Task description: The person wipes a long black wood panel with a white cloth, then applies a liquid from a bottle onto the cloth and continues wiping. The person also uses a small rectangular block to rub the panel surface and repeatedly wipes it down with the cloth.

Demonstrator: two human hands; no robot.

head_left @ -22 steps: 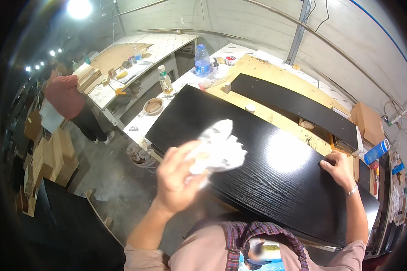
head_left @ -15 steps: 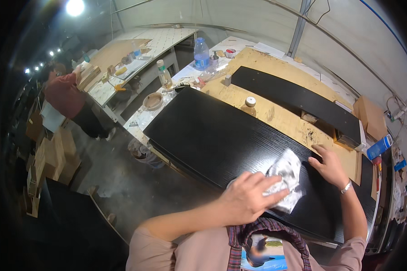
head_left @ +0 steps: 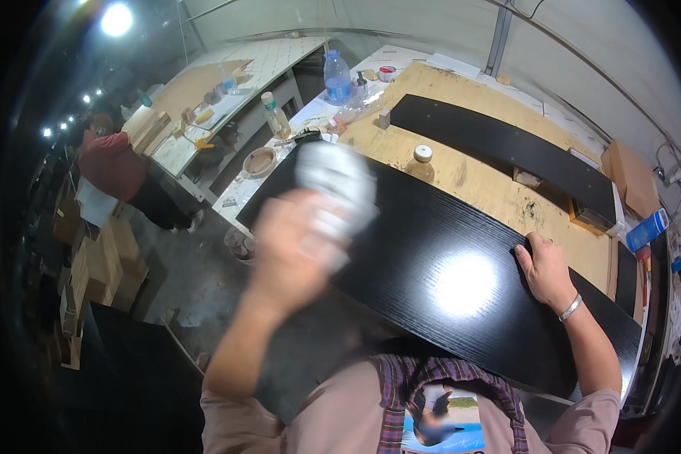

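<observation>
Your left hand [head_left: 291,246] is clenched around a crumpled white cloth [head_left: 337,185], blurred with motion, over the near-left end of the big black board [head_left: 446,280]. Cloth sits bunched past the fingers, likely so a fat pad meets the surface. Whether it touches the board right now, you cannot tell through the blur.

Your right hand [head_left: 545,268] lies flat on the board's far edge, fingers curled over the rim, grasping nothing else; looks like it pins the board so it doesn't slide.

The board lies across a plywood bench [head_left: 480,178], running from upper left to lower right just in front of your chest. Black, fine straight grain, glossy enough to throw a bright lamp glare near its middle.

Just beyond its far edge stands a small jar with a white cap [head_left: 422,160]. A second black panel [head_left: 507,147] lies further back. A clear plastic bottle [head_left: 338,76] stands at the bench's far-left end. Another person in a red top [head_left: 113,166] stands well apart, left.
</observation>
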